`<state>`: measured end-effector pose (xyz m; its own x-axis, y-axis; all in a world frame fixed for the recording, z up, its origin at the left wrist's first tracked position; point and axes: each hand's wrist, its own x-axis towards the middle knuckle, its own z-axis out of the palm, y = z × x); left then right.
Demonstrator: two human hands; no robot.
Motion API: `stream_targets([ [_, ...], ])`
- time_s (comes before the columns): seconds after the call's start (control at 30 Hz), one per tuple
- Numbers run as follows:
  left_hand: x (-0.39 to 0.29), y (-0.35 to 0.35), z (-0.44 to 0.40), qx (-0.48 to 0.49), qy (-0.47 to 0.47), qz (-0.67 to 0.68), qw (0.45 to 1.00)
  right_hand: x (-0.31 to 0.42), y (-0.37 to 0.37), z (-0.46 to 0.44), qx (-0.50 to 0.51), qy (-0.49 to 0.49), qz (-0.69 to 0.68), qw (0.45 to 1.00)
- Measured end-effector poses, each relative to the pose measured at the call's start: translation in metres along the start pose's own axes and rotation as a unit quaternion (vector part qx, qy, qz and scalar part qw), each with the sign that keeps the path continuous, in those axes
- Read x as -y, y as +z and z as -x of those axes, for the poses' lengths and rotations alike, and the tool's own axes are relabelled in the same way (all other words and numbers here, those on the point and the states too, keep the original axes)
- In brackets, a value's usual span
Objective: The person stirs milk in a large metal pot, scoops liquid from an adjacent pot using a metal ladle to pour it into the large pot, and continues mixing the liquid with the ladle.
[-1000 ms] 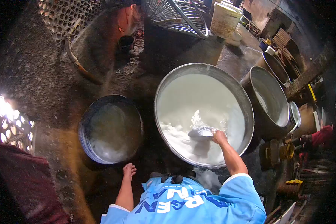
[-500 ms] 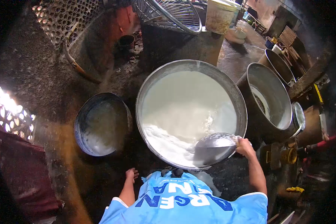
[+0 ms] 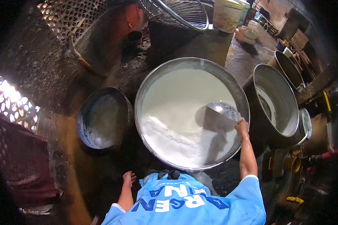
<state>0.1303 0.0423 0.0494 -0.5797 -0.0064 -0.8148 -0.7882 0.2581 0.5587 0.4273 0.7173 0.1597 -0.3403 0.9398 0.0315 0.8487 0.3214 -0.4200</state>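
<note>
To your left, a dark round basin (image 3: 82,131) sits apart from the large metal vat (image 3: 192,63), with a little pale material inside. Your left hand (image 3: 129,177) hangs just below it, fingers loosely spread and gripping nothing that shows. In front of you, the vat is filled with white liquid (image 3: 184,92), and white foam (image 3: 167,140) lies along its near side, thickest toward the left. Over the right half is the metal scoop (image 3: 226,109), its end gripped in your right hand (image 3: 242,128) beside the right rim; a dark shadow falls next to it on the white surface. Further right, just beside the vat, stands a deep metal pot (image 3: 285,88).

For this scooping motion, you would probably do best with a firm wrist and slow, shallow strokes, so the liquid does not slop. Mind the right rim, as your knuckles are close to it, and keep your left hand clear.

Compared with half a second ago, your left hand is much the same, relaxed below the basin, while the scoop and your right hand are farther from your body, away from the near rim.
</note>
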Motion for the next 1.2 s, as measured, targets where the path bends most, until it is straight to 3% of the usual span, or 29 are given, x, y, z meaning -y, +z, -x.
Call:
stream_targets([
  [0.1,-0.001,0.0,-0.003,-0.004,-0.005,-0.015,1.0,0.043,-0.01,0.028,0.101,0.107,-0.063,0.987],
  [0.2,-0.005,0.003,-0.004,-0.003,-0.01,-0.038,0.999,0.057,0.011,0.054,0.129,0.123,-0.106,0.978],
  [0.3,-0.013,0.007,-0.011,0.02,-0.008,-0.059,0.998,0.059,0.046,0.073,0.196,0.121,-0.06,0.971],
  [0.4,-0.022,0.014,-0.029,0.043,0.006,-0.053,0.998,0.069,0.083,0.102,0.145,0.106,-0.079,0.981],
  [0.63,-0.078,0.026,-0.051,0.072,0.007,-0.117,0.991,0.121,0.126,0.172,0.206,0.085,-0.114,0.968],
  [0.83,-0.113,0.014,-0.078,0.088,0.009,-0.112,0.99,0.216,0.086,0.221,0.245,0.099,-0.13,0.956],
  [0.97,-0.109,-0.006,-0.107,0.079,-0.013,-0.081,0.993,0.202,0.092,0.214,0.284,0.033,-0.116,0.951],
  [1.0,-0.109,-0.011,-0.11,0.076,-0.019,-0.072,0.994,0.194,0.091,0.208,0.28,0.051,-0.233,0.93],
  [1.03,-0.108,-0.017,-0.114,0.075,-0.022,-0.062,0.995,0.239,0.047,0.199,0.306,0.119,-0.299,0.896],
  [1.13,-0.097,-0.033,-0.125,0.07,-0.035,-0.041,0.996,0.306,-0.008,0.152,0.317,0.042,-0.193,0.928],
  [1.2,-0.092,-0.041,-0.128,0.065,-0.038,-0.039,0.996,0.345,-0.018,0.123,0.27,-0.009,-0.134,0.953],
])
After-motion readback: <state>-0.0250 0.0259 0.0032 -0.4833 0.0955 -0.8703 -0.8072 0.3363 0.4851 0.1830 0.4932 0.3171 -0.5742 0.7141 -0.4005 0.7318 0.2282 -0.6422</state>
